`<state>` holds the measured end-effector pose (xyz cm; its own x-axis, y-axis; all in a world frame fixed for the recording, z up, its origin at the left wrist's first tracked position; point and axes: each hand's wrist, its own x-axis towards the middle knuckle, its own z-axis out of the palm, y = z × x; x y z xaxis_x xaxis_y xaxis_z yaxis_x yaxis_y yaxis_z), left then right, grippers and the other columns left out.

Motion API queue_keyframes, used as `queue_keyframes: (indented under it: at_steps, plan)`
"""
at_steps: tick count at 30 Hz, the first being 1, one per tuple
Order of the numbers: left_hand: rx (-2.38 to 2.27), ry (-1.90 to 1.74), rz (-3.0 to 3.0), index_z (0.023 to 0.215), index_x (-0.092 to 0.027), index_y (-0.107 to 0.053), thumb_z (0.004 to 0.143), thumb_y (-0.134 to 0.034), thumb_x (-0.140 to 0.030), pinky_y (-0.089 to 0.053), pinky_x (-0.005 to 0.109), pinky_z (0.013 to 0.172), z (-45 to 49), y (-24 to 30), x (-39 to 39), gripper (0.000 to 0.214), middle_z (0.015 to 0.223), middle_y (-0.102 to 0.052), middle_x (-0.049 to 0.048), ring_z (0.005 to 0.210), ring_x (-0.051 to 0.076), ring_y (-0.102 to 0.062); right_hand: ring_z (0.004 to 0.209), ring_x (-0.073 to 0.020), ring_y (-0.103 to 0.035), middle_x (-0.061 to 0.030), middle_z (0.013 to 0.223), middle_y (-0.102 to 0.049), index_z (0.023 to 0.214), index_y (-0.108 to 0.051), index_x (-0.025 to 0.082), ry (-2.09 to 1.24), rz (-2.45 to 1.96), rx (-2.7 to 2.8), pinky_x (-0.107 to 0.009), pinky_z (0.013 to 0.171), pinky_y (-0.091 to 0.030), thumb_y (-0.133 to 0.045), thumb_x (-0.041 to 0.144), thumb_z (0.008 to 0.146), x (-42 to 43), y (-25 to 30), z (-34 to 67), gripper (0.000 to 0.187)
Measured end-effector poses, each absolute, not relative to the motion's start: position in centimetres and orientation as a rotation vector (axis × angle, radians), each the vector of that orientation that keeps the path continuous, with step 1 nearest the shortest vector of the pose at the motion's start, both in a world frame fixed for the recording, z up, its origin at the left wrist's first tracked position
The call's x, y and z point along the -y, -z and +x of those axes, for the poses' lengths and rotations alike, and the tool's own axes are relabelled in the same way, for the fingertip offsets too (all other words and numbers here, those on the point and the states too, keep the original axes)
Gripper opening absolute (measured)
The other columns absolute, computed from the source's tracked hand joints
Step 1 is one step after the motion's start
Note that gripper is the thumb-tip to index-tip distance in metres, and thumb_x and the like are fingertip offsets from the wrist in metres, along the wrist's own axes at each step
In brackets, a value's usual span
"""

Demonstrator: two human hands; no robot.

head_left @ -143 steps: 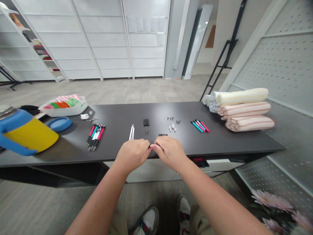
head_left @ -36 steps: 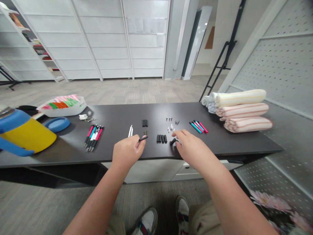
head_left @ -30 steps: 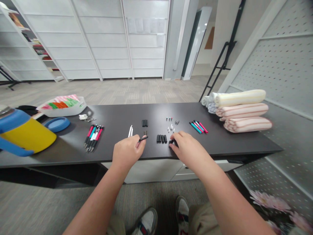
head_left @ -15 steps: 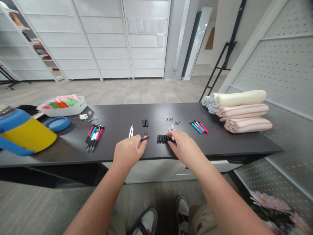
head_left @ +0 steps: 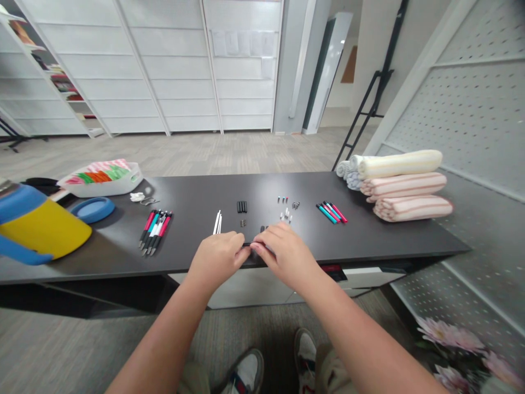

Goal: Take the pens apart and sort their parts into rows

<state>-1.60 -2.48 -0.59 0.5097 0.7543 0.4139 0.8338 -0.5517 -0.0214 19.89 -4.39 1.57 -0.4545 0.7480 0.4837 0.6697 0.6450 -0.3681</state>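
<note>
My left hand (head_left: 219,260) pinches a slim black pen part (head_left: 247,244) over the desk's front edge. Against it, fingertip to fingertip, my right hand (head_left: 287,257) closes on the other end of the black piece; whether it is one part or two I cannot tell. Behind my right fingers peeks a row of black pen grips (head_left: 263,229), mostly covered. White refill tubes (head_left: 217,223) lie beyond my left hand. Springs (head_left: 243,223) and short black tubes (head_left: 241,207) sit between the hands, farther back. White plungers (head_left: 286,215) are just past my right hand.
Assembled pens (head_left: 156,232) lie left, coloured barrels (head_left: 331,212) right. Small coloured caps (head_left: 283,199) and metal tips (head_left: 296,205) are at the back. A yellow-blue jug (head_left: 45,224), blue lid (head_left: 92,209), white basket (head_left: 102,189) and rolled towels (head_left: 404,186) flank the dark desk (head_left: 197,191).
My right hand has moved left from the row of black grips to meet my left hand. Both sets of fingertips now come together at the black pen part.
</note>
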Motion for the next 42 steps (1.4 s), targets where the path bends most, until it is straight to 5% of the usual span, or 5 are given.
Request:
queue_keyframes:
  at_steps: [11,19,22,27,42]
  plan:
    - [1.068,1.085,-2.603,0.109,-0.019,-0.072,0.105,-0.061,-0.034,-0.053,0.034,0.092,-2.3,0.8,2.3,0.019,0.1,-0.079,0.0075,0.094,0.021,-0.072,0.079,-0.0199,-0.058,-0.0035,0.078,-0.069,0.085,-0.067,0.021,-0.177,-1.094,2.107,-0.037,0.082,-0.042,-0.044,0.035,0.111,3.3,-0.5,20.9,0.037]
    - [1.173,0.963,-2.686,0.111,-0.019,-0.073,0.108,-0.054,-0.036,-0.055,0.034,0.09,-2.3,0.4,1.9,0.026,0.104,-0.08,0.0072,0.097,0.022,-0.074,0.093,-0.0209,-0.065,-0.0034,0.098,-0.077,0.107,-0.071,0.024,-0.31,-1.091,2.012,-0.036,0.089,-0.047,-0.066,0.031,0.102,3.2,-0.5,21.6,0.01]
    - [1.194,0.965,-2.693,0.113,-0.019,-0.072,0.107,-0.054,-0.037,-0.055,0.034,0.09,-2.3,0.4,1.9,0.026,0.103,-0.079,0.0075,0.097,0.022,-0.074,0.096,-0.0226,-0.063,-0.0047,0.1,-0.076,0.114,-0.07,0.023,-0.318,-1.158,1.999,-0.036,0.087,-0.048,-0.07,0.036,0.099,3.3,-0.6,21.6,0.02]
    - [1.225,0.902,-2.73,0.114,-0.02,-0.071,0.108,-0.054,-0.037,-0.053,0.034,0.089,-2.3,0.5,2.0,0.026,0.101,-0.077,0.0061,0.097,0.021,-0.072,0.086,-0.0209,-0.062,-0.0033,0.09,-0.076,0.093,-0.07,0.022,-0.25,-1.132,2.067,-0.037,0.088,-0.046,-0.062,0.034,0.104,3.3,-0.6,21.7,0.018]
    - [1.193,0.866,-2.73,0.115,-0.021,-0.069,0.109,-0.051,-0.038,-0.052,0.034,0.087,-2.5,1.0,1.8,0.025,0.101,-0.075,0.0043,0.096,0.021,-0.071,0.093,-0.0225,-0.064,-0.0052,0.1,-0.076,0.115,-0.069,0.022,-0.293,-1.079,2.106,-0.036,0.087,-0.047,-0.071,0.03,0.099,3.1,-0.3,22.1,0.018]
